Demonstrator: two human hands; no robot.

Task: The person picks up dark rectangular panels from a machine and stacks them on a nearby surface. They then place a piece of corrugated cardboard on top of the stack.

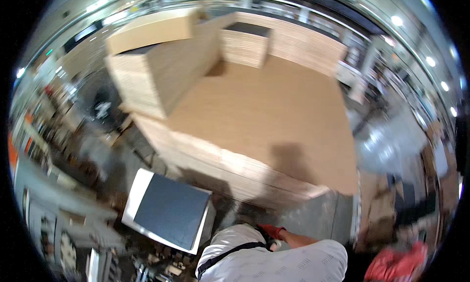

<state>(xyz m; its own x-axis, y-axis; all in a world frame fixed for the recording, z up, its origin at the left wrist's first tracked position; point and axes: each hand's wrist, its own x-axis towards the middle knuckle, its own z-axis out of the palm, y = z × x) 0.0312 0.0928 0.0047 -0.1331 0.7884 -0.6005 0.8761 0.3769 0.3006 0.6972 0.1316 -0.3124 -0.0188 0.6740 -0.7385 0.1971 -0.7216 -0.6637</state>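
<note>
Main carrier: broad brown sheet [264, 115] over pale layered pile [235, 162] | 11 o'clock: long pale stack [183, 67] | 12: small dark-topped stack [244, 48] | 1: long far-edge stack [303, 42] | 7: white-topped stand [130, 208] bearing dark sheet [171, 211]

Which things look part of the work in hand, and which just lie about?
Likely in use, nearest the red-gloved right hand:
- brown-topped stack
- dark-topped block

Apparently lying about:
- brown sheets at right
- blurred clutter, lower left

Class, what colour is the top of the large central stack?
The stack's top is plain brown, best seen in the head view.
</note>
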